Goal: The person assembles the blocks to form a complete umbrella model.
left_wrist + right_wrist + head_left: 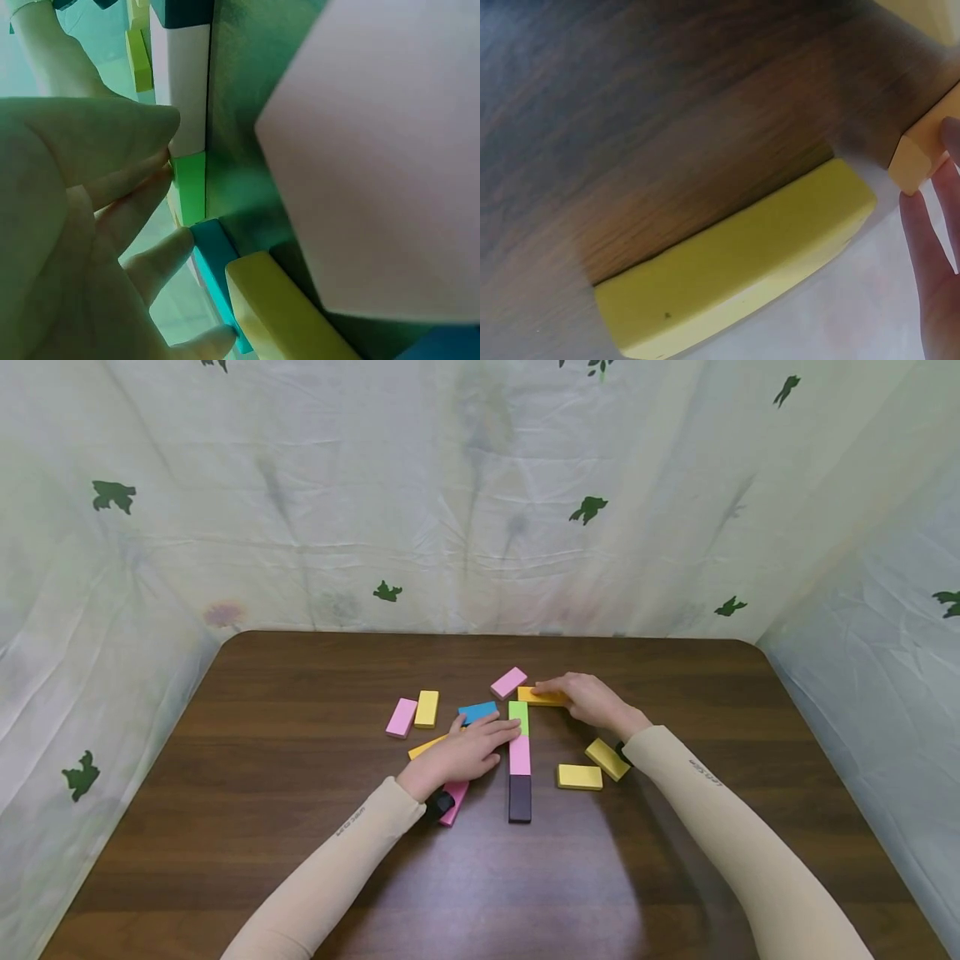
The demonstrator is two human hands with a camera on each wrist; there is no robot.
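A straight row of flat blocks runs toward me in the head view: a green block [518,718], a pink block [520,755] and a black block [520,798]. My left hand [463,753] reaches over from the left with its fingers extended, fingertips at the side of the green block. In the left wrist view other fingers of that hand lie against a blue block [216,270]. At the row's far end, my right hand [594,700] pinches an orange block [542,697], set crosswise beside the green one. The right wrist view catches only that block's end and some fingers.
A pink block [509,682] lies just beyond the row. To the left are another pink block [401,717] and a yellow block [427,709]; a magenta block [456,799] is partly under my left wrist. Two yellow blocks [579,777] lie right of the row.
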